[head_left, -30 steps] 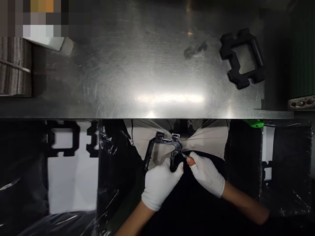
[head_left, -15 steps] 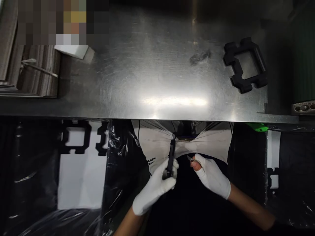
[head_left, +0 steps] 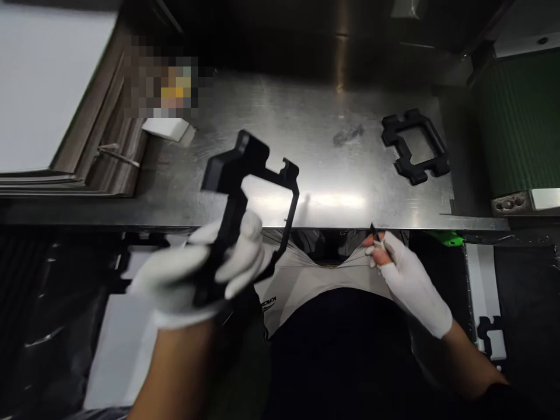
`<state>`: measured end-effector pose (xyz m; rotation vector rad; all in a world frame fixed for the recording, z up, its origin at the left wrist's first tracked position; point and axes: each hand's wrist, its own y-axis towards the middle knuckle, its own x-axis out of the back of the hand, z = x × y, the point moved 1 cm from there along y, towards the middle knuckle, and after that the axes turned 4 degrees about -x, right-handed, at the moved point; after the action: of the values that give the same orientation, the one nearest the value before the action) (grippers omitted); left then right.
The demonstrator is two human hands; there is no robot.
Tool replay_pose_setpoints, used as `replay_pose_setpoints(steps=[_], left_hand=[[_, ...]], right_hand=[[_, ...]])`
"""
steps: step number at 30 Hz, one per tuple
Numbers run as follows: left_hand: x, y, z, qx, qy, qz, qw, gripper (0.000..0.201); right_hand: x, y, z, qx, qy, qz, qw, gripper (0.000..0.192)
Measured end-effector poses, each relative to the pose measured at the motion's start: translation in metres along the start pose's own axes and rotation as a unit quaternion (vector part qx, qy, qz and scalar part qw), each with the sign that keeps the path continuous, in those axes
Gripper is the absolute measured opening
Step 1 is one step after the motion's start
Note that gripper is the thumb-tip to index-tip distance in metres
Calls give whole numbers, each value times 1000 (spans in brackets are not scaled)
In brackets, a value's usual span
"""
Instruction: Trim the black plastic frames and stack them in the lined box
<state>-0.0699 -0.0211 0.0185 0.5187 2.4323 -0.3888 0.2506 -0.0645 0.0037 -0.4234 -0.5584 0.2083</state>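
Black plastic frame (head_left: 245, 192) in left hand (head_left: 196, 274), white-gloved grip clamped round its lower bar, frame raised over the worktop (head_left: 306, 169) edge, about 9 o'clock from centre. Right hand (head_left: 406, 280) at 3 o'clock, gloved, bare fingertip showing, grip pinched together on a small dark tool (head_left: 373, 230); too small to tell what. Second black frame (head_left: 415, 146) lies flat on worktop at 2 o'clock, well apart. Cardboard stack (head_left: 65, 116) at 10 o'clock. Green conveyor belt (head_left: 516, 122) far right.
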Motion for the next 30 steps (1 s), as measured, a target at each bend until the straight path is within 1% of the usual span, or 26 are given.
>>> replay_pose_setpoints(steps=[2,4,5,7,8,11,15,17,19,21,27,30], left_hand=[[4,38,-11,-7,25,-6,1000,32],[9,66,-12,7,43,-4,999,30],[11,76,-11,15,50,-4,999,30],[12,87,-8,30,67,3,997,31],[12,89,-7,35,74,6,997,32],[8,88,-6,50,85,9,995,33],[1,86,-5,66,99,4,993,33],[1,86,-3,68,102,-2,992,32],[1,87,-2,71,105,-4,992,32],[2,87,-1,74,112,-2,991,32],[-2,86,-3,75,138,3,988,30],[-2,87,-3,81,141,-3,987,29]], right_hand=[[8,22,16,13,-42,13,999,41],[10,45,27,29,-121,19,992,41],[10,55,30,37,-163,11,986,38],[5,74,35,58,-229,-14,972,33],[1,82,37,71,-251,-19,965,29],[-15,95,45,120,-315,-3,941,25],[-40,97,57,192,-438,5,878,35],[-51,96,61,223,-462,20,858,37],[-57,96,63,231,-460,34,857,38],[-59,96,63,220,-456,36,862,38],[-51,107,65,190,-456,22,870,42],[-47,110,65,179,-456,17,871,40]])
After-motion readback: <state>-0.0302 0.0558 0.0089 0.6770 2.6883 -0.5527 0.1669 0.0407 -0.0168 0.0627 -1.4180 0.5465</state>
